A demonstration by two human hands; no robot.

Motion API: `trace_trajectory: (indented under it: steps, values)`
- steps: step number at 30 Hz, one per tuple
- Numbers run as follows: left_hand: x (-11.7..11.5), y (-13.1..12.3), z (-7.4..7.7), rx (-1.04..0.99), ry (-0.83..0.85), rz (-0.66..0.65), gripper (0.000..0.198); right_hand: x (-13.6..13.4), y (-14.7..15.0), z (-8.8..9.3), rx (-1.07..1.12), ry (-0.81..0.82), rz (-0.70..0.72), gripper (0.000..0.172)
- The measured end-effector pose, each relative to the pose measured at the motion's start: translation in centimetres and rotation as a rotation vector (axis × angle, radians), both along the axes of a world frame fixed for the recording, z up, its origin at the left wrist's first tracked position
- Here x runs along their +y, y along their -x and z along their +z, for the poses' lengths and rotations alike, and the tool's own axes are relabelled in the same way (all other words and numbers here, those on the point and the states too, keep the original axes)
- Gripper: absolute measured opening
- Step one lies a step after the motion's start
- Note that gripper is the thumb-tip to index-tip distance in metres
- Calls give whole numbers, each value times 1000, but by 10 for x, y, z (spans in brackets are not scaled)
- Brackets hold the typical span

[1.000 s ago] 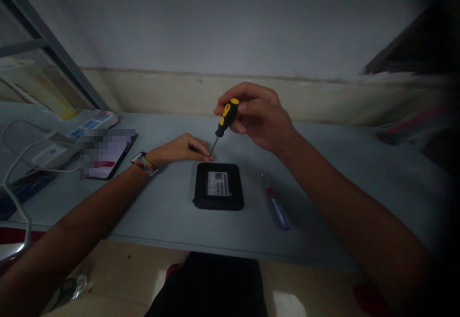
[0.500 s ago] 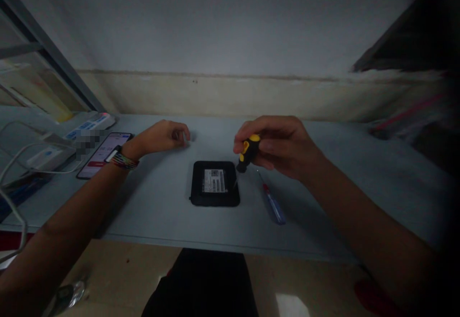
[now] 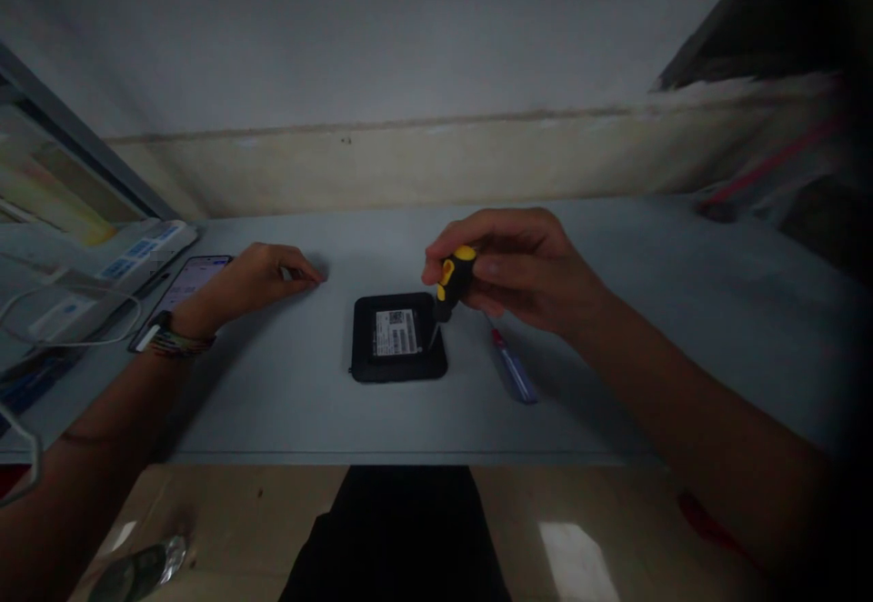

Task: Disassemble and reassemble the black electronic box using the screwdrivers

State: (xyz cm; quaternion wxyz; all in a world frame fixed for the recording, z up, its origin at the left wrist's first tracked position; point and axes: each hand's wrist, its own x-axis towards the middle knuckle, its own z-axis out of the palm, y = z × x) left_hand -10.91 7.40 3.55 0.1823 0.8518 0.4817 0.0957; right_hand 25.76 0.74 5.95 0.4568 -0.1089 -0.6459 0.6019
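A small black box (image 3: 397,361) with a white barcode label lies flat in the middle of the grey table (image 3: 306,402). My right hand (image 3: 525,265) is closed around a black and yellow screwdriver (image 3: 448,285), whose tip touches the box near its right edge. My left hand (image 3: 255,279) rests on the table to the left of the box, fingers pinched together at the tips; whether anything is between them is too small to see. A coloured band sits on that wrist.
A thin red and blue screwdriver (image 3: 511,367) lies right of the box. A phone (image 3: 187,285) with a lit screen lies at the left, beside a white device (image 3: 102,275) and a looping cable (image 3: 75,329). A wall runs behind the table.
My right hand came down from behind the box to its right edge with the screwdriver. My left hand drew away from the box's back corner to the left.
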Motion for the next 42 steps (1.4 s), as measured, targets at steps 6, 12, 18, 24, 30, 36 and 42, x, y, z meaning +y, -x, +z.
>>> trace_trajectory:
  steps: [6,12,18,24,30,36,42]
  values:
    - [-1,3,-2,36,-16,5,38,0,0,-1,-26,-16,16,23]
    - [-1,1,-2,49,-22,4,34,-1,2,-5,-64,-70,39,24]
    - [3,3,-2,86,39,-3,29,-12,9,0,-101,-93,-33,23]
    - [7,6,2,81,60,-8,36,-20,16,9,-101,-17,-38,30]
    - [-11,5,26,-19,26,60,42,-19,16,11,-86,-35,-66,33]
    - [-64,-47,17,-185,-64,-284,52,-16,14,3,-63,-92,-113,30]
    - [-84,-93,-17,-154,-191,-460,94,-15,9,1,-79,-145,-120,28]
